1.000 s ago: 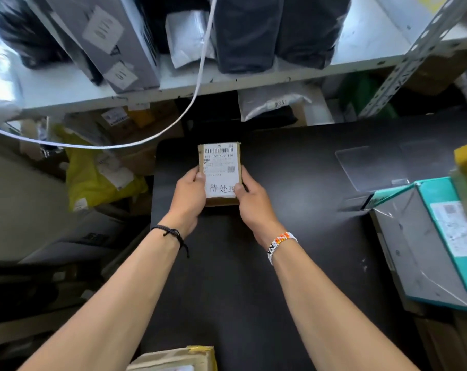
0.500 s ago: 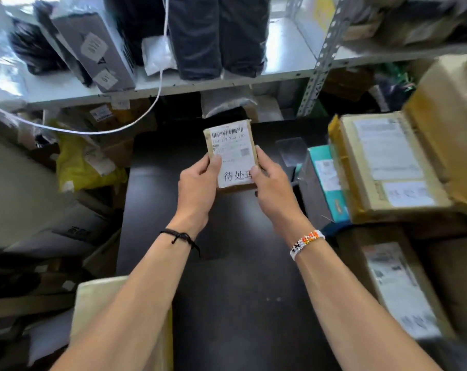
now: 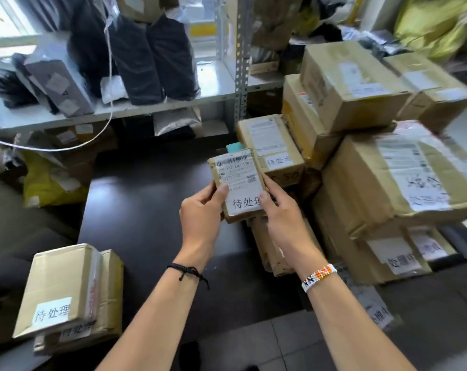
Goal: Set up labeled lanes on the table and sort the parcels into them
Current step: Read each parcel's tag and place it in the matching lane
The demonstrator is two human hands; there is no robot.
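Note:
A small brown parcel (image 3: 239, 180) with a white shipping label and a handwritten tag is held up above the black table (image 3: 146, 210). My left hand (image 3: 201, 218) grips its left edge and my right hand (image 3: 283, 218) grips its right edge, thumbs on the label. Two cardboard boxes (image 3: 66, 295) with handwritten tags lie stacked on the table's near left corner. A heap of tagged cardboard boxes (image 3: 374, 183) fills the right side, with a smaller tagged box (image 3: 270, 145) just behind the held parcel.
A white metal shelf (image 3: 152, 103) behind the table carries dark bags (image 3: 152, 60) and a grey carton (image 3: 58, 84). A white cable (image 3: 109, 76) hangs across it. Yellow bags (image 3: 48, 183) lie on the floor at the left.
The view has swung right and pulled back, bringing the box heap on the right and the two boxes at the near left into sight. Both hands keep hold of the small parcel, lifted slightly.

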